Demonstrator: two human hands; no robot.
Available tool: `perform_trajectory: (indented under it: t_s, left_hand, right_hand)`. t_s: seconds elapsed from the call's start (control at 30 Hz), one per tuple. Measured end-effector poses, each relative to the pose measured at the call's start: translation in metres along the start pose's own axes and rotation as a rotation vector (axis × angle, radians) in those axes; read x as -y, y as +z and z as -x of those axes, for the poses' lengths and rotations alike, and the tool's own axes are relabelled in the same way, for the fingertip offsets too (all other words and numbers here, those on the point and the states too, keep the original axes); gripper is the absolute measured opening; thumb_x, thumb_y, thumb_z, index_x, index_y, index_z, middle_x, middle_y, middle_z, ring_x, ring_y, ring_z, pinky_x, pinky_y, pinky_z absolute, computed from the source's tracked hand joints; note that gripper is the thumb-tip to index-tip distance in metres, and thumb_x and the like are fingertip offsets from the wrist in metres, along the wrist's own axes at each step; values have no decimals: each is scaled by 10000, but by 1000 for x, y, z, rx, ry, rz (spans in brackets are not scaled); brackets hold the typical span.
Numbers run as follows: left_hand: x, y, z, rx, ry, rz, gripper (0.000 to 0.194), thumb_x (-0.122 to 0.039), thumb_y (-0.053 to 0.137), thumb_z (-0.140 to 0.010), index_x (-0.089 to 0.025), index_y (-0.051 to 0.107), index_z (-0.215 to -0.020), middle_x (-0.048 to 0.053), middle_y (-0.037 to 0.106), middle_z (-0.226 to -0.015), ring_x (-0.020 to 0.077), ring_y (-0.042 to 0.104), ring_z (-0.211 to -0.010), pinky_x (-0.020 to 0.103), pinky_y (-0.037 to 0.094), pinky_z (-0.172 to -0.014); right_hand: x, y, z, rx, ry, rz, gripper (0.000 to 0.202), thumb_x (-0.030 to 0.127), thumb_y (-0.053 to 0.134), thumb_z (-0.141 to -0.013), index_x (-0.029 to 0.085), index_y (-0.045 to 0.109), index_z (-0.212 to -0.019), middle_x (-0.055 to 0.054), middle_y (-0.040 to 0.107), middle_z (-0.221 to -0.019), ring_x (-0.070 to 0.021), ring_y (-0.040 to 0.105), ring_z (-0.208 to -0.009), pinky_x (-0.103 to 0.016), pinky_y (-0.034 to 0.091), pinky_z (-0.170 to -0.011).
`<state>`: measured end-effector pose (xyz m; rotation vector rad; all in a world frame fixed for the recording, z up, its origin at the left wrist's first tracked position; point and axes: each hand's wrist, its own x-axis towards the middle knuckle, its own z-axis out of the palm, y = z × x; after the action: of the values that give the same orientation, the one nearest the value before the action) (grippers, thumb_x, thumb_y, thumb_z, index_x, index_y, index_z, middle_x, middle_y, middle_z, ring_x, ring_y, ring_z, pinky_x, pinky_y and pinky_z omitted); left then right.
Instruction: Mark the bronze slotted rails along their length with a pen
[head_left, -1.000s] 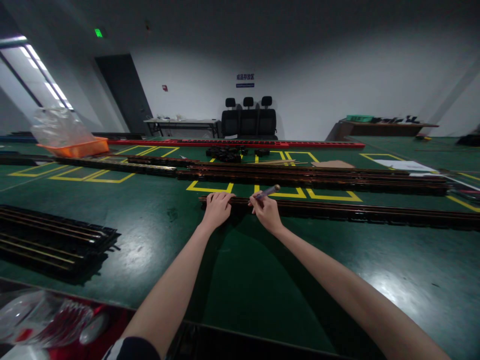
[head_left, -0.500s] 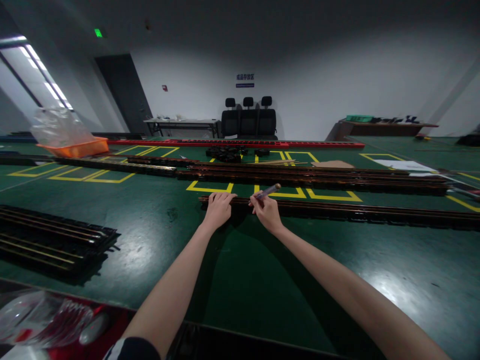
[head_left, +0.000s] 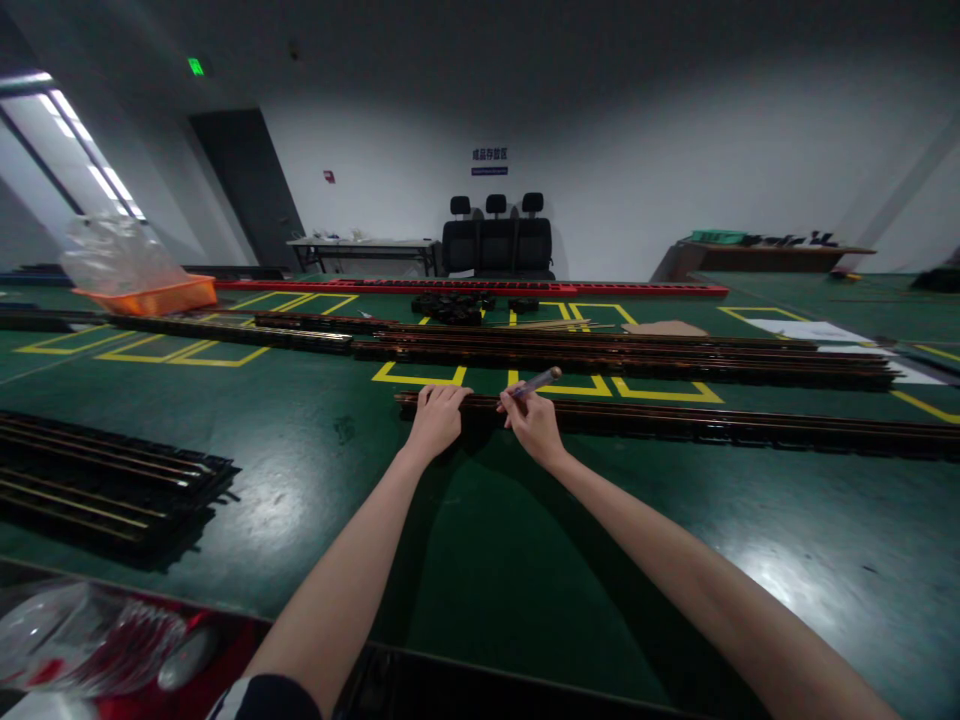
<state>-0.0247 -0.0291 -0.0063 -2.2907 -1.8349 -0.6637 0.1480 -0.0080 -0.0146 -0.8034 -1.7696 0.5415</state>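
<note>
A long dark rail with copper-coloured strips point(head_left: 735, 425) lies across the green table, running off to the right. My left hand point(head_left: 437, 420) rests over its left end with the fingers curled onto it. In my right hand point(head_left: 535, 428) a marker pen point(head_left: 540, 381) is pinched like a writing tool, its back end tilted up to the right. The pen's tip is hidden by the fingers, so I cannot tell whether it touches the rail. Both hands are a short way apart along the same rail.
Behind the hands lies a stack of similar rails point(head_left: 637, 357). More rails point(head_left: 97, 475) are at the left. An orange tray point(head_left: 157, 296) holds a clear plastic bag. Black parts point(head_left: 450, 306), cardboard point(head_left: 666, 328) and white paper point(head_left: 810, 330) lie farther back.
Both hands and the marker pen stay almost still. A thin object at the right edge beside the rail stack is gone from there, and white paper shows in its place.
</note>
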Motion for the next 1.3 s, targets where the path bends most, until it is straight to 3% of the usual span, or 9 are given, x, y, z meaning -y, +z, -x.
perform_trajectory:
  t_s: [0.43, 0.7, 1.1, 1.3]
  left_hand:
    - [2, -2, 0, -6, -27, 34, 512, -14, 316, -770, -216, 586, -1155, 70, 641, -1168, 218, 525, -1143, 415, 301, -1037]
    - [8, 3, -2, -1, -38, 50, 446, -106, 370, -786, -228, 587, -1155, 62, 641, -1170, 225, 527, -1131, 410, 314, -1021]
    - [6, 1, -1, 24, -36, 16, 367, -284, 420, -827, -211, 567, -1156, 80, 624, -1189, 255, 513, -1132, 433, 301, -1023]
    - [9, 5, 0, 9, -26, -7, 374, -328, 450, -827, -233, 558, -1173, 70, 621, -1196, 261, 511, -1136, 434, 296, -1023]
  right_hand:
    - [1, -1, 0, 9, 7, 10, 311, 451, 449, -907, 187, 555, -782, -70, 659, -710, -167, 595, -525, -303, 510, -503]
    - [-1, 0, 0, -26, 8, 57, 287, 397, 451, -904, 181, 544, -740, -67, 644, -681, -161, 591, -513, -287, 489, -501]
    - [0, -2, 1, -49, 35, 8, 428, 558, 407, -897, 191, 528, -714, -50, 602, -638, -154, 557, -483, -299, 484, -462]
    - [0, -1, 1, -60, 34, 12, 426, 561, 404, -898, 193, 528, -723, -46, 595, -634, -151, 552, -486, -285, 475, -451]
